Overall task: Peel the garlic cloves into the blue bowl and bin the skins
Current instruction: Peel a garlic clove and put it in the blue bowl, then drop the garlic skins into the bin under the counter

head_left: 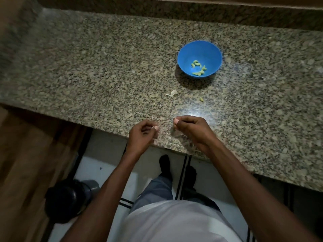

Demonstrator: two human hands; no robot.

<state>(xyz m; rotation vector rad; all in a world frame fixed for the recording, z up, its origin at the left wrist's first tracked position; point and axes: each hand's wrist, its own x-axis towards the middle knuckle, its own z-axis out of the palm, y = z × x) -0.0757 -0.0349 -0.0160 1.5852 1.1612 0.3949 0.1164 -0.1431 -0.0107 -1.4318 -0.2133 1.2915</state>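
Observation:
A blue bowl [199, 49] stands on the granite counter [104, 75] and holds several peeled garlic cloves [198, 68]. In front of the bowl lie a pale scrap of garlic skin [172, 93] and one loose clove [201, 99]. My left hand [142, 134] hovers at the counter's near edge, its fingers curled, thumb and forefinger pinching a thin pale bit of skin. My right hand [189, 129] is just to the right of it, fingertips pinched together on something small that I cannot make out.
A dark round bin [67, 199] with a grey lid part stands on the floor at the lower left, beside a wooden cabinet front [26, 163]. My legs and feet are on the white tiled floor below the counter edge.

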